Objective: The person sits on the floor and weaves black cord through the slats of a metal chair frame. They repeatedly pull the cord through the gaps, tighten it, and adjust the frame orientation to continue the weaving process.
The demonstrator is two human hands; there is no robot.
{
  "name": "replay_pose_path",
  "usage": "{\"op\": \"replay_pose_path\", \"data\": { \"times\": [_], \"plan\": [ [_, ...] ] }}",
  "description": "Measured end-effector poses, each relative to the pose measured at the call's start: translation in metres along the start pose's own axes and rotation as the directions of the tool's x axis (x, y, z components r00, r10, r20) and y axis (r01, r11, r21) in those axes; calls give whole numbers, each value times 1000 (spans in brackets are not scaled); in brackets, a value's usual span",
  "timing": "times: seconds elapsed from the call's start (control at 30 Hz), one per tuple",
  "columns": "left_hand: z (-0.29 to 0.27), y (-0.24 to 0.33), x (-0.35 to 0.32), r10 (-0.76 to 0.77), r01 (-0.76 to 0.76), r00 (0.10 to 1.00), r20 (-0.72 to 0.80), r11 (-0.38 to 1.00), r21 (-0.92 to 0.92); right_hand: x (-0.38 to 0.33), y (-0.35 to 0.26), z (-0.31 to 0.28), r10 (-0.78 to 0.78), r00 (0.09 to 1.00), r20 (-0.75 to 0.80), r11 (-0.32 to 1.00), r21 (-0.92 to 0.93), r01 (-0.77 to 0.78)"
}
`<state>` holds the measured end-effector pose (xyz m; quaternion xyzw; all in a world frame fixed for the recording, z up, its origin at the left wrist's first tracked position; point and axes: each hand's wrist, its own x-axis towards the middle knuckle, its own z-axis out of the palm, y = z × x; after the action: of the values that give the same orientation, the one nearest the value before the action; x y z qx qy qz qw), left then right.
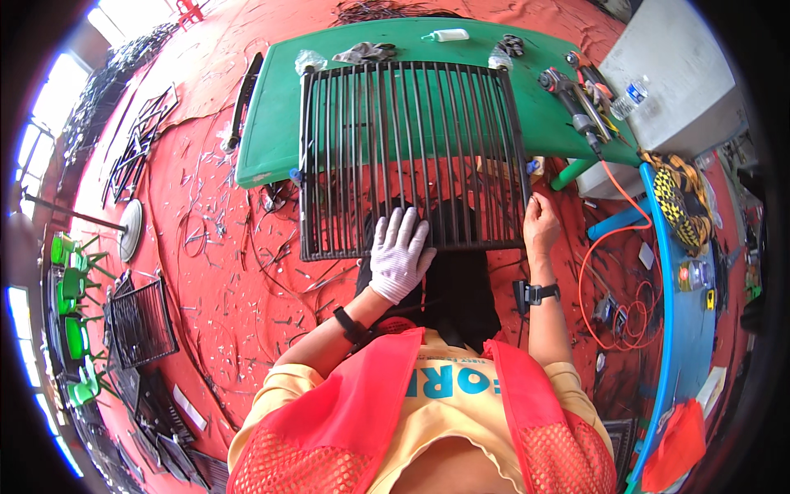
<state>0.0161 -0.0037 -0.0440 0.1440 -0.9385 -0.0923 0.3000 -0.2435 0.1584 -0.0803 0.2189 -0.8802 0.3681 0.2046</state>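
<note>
The black wire grille (411, 156) lies half on the green table (271, 115), its near edge overhanging toward the person. The gloved left hand (398, 253) presses flat, fingers spread, on the near bars. The bare right hand (540, 224) grips the near right corner (fingers curled round the frame). Keep downward pressure even so the overhang stays level.
</note>
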Motion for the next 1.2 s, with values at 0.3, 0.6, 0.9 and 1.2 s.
{"op": "replay_pose_path", "data": {
  "times": [0.3,0.6,0.9,1.2],
  "plan": [
    [2,0,-2,-20,20,1000,14,1000,-7,0,1,-2,8,1000,0,1000,-4,-8],
    [0,0,-1,-23,24,999,32,1000,-21,2,-2,-8,-7,999,44,999,38,6],
    [4,0,-3,-43,44,998,35,998,-47,3,-1,-10,18,996,86,1000,18,-20],
    [-12,8,2,-54,47,998,-35,983,-178,4,-3,-13,-8,996,85,1000,4,8]
  ]
}}
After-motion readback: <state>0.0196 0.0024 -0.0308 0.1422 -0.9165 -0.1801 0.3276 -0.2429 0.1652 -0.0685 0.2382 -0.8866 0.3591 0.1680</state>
